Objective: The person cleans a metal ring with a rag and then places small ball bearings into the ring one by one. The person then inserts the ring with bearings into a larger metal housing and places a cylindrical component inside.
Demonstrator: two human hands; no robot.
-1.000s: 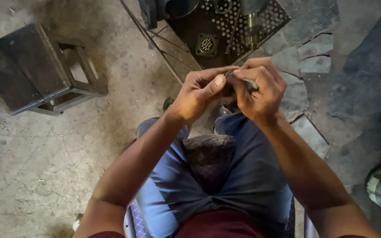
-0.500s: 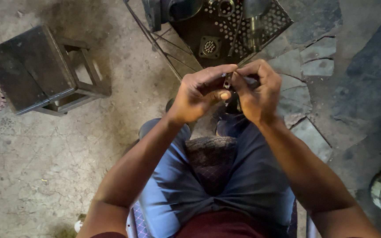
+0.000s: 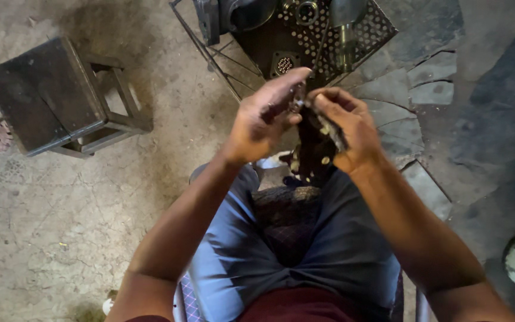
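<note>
I sit with both hands raised together over my knees. My left hand [image 3: 266, 116] pinches a small metal part [image 3: 297, 102] between thumb and fingers. My right hand [image 3: 347, 128] grips a dark rag [image 3: 311, 152] with pale spots, which hangs down from the fist, and its fingertips meet the same small part. The two hands touch at the fingertips. Exactly what the small part is stays hidden by the fingers.
A dark metal stool [image 3: 61, 98] stands on the concrete floor at the left. Ahead of my knees sits a perforated metal tray [image 3: 365, 36] on a wire frame holding machine parts and a bearing [image 3: 307, 11]. Cracked stone slabs [image 3: 412, 113] lie at the right.
My hands have stayed together and shifted slightly. The dark rag now hangs visibly from my right hand, and the thin tool seen earlier in that hand no longer shows.
</note>
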